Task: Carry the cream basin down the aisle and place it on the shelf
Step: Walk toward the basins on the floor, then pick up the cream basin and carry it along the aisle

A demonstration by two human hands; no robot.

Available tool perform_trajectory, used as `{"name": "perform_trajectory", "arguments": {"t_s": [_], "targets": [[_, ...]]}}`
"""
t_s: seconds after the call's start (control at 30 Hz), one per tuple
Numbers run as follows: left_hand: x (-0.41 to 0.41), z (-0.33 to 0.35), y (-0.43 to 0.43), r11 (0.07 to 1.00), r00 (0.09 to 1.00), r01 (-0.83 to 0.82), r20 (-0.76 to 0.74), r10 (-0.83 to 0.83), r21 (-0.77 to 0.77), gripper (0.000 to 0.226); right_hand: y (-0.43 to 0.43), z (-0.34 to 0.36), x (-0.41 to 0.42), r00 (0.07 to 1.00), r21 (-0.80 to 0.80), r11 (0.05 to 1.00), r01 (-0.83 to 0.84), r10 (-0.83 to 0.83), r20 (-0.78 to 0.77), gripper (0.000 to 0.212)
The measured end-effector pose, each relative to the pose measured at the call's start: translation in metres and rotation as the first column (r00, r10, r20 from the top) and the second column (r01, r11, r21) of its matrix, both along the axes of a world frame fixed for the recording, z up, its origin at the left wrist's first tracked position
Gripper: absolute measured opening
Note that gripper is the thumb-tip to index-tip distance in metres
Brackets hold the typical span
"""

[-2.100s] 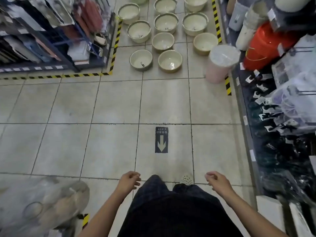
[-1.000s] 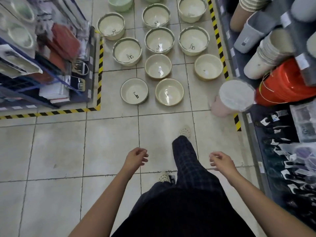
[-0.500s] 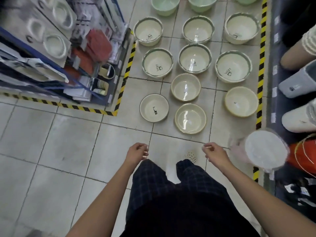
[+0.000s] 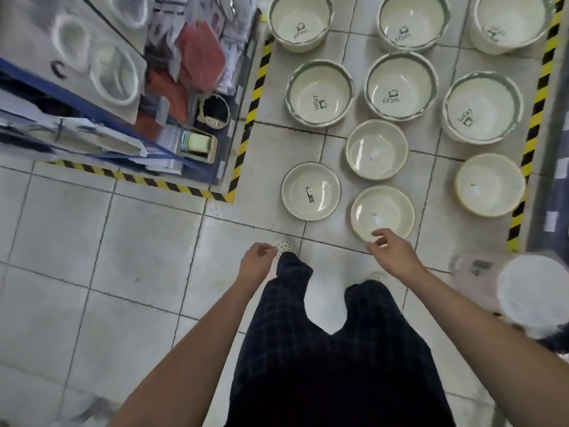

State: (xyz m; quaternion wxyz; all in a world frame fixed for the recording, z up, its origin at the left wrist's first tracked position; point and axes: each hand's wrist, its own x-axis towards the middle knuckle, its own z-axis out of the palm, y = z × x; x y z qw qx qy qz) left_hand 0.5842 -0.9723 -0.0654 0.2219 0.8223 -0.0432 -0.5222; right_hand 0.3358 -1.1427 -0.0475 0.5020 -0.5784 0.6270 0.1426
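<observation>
Several cream basins stand on the tiled floor ahead. The nearest cream basin (image 4: 382, 212) is plain and glossy, just beyond my feet. My right hand (image 4: 392, 249) hovers over its near rim with fingers loosely apart, holding nothing. My left hand (image 4: 256, 260) hangs lower left, above my left shoe, fingers curled in and empty. Another cream basin (image 4: 311, 191) with a dark label sits to the left of the nearest one.
A shelf unit (image 4: 101, 97) full of packaged goods stands at the left inside yellow-black floor tape (image 4: 246, 131). Larger green-rimmed basins (image 4: 320, 94) fill the aisle farther on. A pale wrapped bin (image 4: 529, 300) lies at the right. Another taped shelf edge (image 4: 532, 124) runs along the right.
I have walked forward, so the basins have come much closer. My right hand has lifted and reached out over the nearest basin's rim. My left hand stays low.
</observation>
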Motion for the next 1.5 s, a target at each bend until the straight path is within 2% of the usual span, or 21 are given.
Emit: {"name": "perform_trajectory", "arguments": {"t_s": [0.13, 0.3, 0.37, 0.43, 0.5, 0.57, 0.77, 0.9, 0.97, 1.07, 1.13, 1.23, 1.37, 1.5], "targets": [[0.049, -0.042, -0.039, 0.999, 0.998, 0.052, -0.044, -0.052, 0.009, 0.036, -0.026, -0.039, 0.046, 0.997, 0.032, 0.996, 0.081, -0.081, 0.005, 0.045], [0.093, -0.15, -0.091, 1.0, 0.999, -0.012, -0.038, 0.012, -0.011, 0.027, -0.066, -0.15, 0.086, 0.939, 0.11, 0.933, 0.343, -0.342, -0.029, 0.049], [0.103, -0.213, -0.112, 0.999, 0.998, -0.049, -0.038, 0.048, -0.009, 0.027, -0.081, -0.214, 0.096, 0.942, 0.123, 0.934, 0.335, -0.33, -0.066, 0.054], [0.106, -0.281, -0.129, 0.998, 0.997, -0.056, -0.044, 0.056, 0.008, 0.029, -0.092, -0.282, 0.099, 0.975, 0.126, 0.97, 0.21, -0.198, -0.1, 0.063], [0.106, -0.349, -0.142, 0.999, 0.998, -0.03, -0.048, 0.032, 0.028, 0.038, -0.102, -0.347, 0.102, 0.989, 0.118, 0.988, 0.095, -0.081, -0.122, 0.069], [0.106, -0.41, -0.153, 0.999, 1.0, -0.006, -0.029, 0.007, 0.037, 0.051, -0.111, -0.409, 0.104, 0.991, 0.089, 0.994, 0.068, -0.058, -0.118, 0.073], [0.115, -0.566, -0.18, 0.999, 0.994, -0.049, 0.096, 0.047, 0.018, 0.066, -0.134, -0.565, 0.11, 0.981, -0.002, 0.982, 0.187, -0.187, -0.054, 0.08], [0.123, -0.639, -0.195, 0.989, 0.986, -0.151, 0.077, 0.15, 0.004, 0.083, -0.146, -0.644, 0.116, 0.959, -0.045, 0.958, 0.282, -0.283, -0.007, 0.083], [0.125, -0.668, -0.197, 0.988, 0.986, -0.154, 0.064, 0.154, -0.003, 0.08, -0.145, -0.674, 0.117, 0.958, -0.069, 0.955, 0.288, -0.288, 0.003, 0.082], [0.123, -0.699, -0.193, 0.993, 0.986, -0.108, 0.122, 0.113, -0.048, 0.048, -0.141, -0.707, 0.114, 0.958, -0.08, 0.954, 0.287, -0.286, 0.027, 0.08], [0.123, -0.708, -0.188, 0.995, 0.981, -0.072, 0.175, 0.084, -0.072, 0.035, -0.139, -0.719, 0.11, 0.947, -0.06, 0.945, 0.322, -0.32, 0.036, 0.077], [0.12, -0.702, -0.185, 0.996, 0.975, -0.017, 0.22, 0.036, -0.089, 0.031, -0.138, -0.719, 0.1, 0.954, -0.074, 0.952, 0.298, -0.295, 0.047, 0.067], [0.116, -0.663, -0.191, 0.992, 0.96, 0.016, 0.281, 0.02, -0.124, 0.016, -0.148, -0.683, 0.093, 0.954, -0.109, 0.95, 0.292, -0.282, 0.101, 0.059], [0.105, -0.604, -0.212, 0.988, 0.948, 0.073, 0.317, -0.025, -0.14, 0.024, -0.168, -0.618, 0.076, 0.954, -0.129, 0.951, 0.281, -0.262, 0.144, 0.057]]}}
